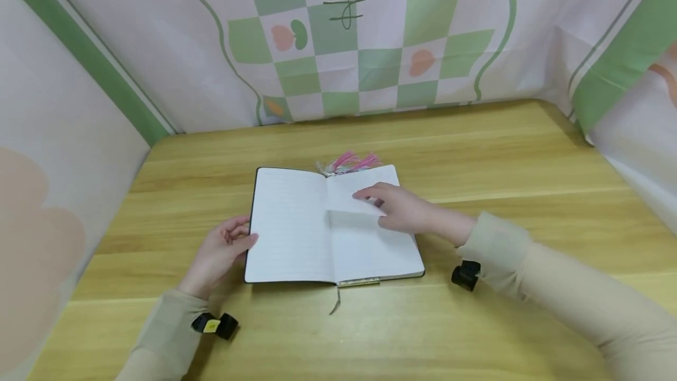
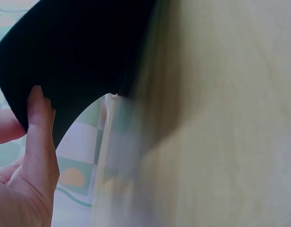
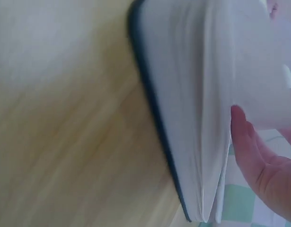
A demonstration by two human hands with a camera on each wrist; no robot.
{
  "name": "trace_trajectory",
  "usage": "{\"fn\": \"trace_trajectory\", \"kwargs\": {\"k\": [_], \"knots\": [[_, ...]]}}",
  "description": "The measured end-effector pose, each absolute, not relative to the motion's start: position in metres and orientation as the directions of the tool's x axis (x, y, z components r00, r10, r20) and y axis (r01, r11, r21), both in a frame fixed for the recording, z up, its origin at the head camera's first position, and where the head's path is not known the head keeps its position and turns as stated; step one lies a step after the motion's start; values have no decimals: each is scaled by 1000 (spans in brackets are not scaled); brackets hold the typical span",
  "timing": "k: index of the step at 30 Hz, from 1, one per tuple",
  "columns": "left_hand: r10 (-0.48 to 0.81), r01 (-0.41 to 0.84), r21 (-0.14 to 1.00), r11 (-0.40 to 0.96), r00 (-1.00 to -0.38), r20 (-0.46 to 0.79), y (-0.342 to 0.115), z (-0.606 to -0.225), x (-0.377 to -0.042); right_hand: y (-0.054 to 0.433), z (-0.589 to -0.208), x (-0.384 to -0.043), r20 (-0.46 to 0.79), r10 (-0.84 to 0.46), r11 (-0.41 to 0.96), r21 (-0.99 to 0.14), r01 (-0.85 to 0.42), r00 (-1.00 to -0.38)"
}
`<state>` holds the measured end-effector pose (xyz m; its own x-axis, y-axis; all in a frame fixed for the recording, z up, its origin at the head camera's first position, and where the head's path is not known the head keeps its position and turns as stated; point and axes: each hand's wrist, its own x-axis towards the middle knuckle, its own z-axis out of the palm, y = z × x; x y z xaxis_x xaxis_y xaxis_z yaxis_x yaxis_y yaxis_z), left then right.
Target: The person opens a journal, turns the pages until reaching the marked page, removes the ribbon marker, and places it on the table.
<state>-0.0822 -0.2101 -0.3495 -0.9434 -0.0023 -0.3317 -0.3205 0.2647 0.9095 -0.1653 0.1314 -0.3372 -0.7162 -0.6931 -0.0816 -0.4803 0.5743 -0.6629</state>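
An open notebook [image 1: 288, 234] with a dark cover lies on the wooden table, its left page faintly lined. My left hand [image 1: 219, 251] holds the notebook's left edge, thumb on the page and fingers beneath the cover. From below, the left wrist view shows that side of the black cover [image 2: 65, 56] raised off the table. Over the right half, my right hand [image 1: 399, 207] pinches a notebook page [image 1: 346, 196] that is lifted partway from the pages under it. In the right wrist view the raised page [image 3: 261, 71] stands above the page block [image 3: 183, 94].
Pink tassels [image 1: 349, 160] stick out past the notebook's top edge. A patterned strip [image 1: 359, 281] and a thin grey ribbon [image 1: 337, 301] show at its bottom edge. Patterned cloth [image 1: 328, 63] hangs behind the table [image 1: 476, 157] and at both sides.
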Motion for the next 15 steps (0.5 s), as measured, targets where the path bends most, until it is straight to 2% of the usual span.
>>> {"fn": "trace_trajectory", "kwargs": {"k": [6, 10, 15], "knots": [[-10, -324, 906, 273, -942, -335, -209, -347, -82, 134, -327, -167, -119, -649, 442, -863, -245, -752], [-17, -330, 905, 268, -941, -338, -208, -346, -82, 133, -319, -167, -178, -630, 379, -920, -100, -756], [-22, -332, 906, 265, -941, -338, -207, -345, -82, 126, -308, -165, -275, -633, 279, -953, 119, -723]]}}
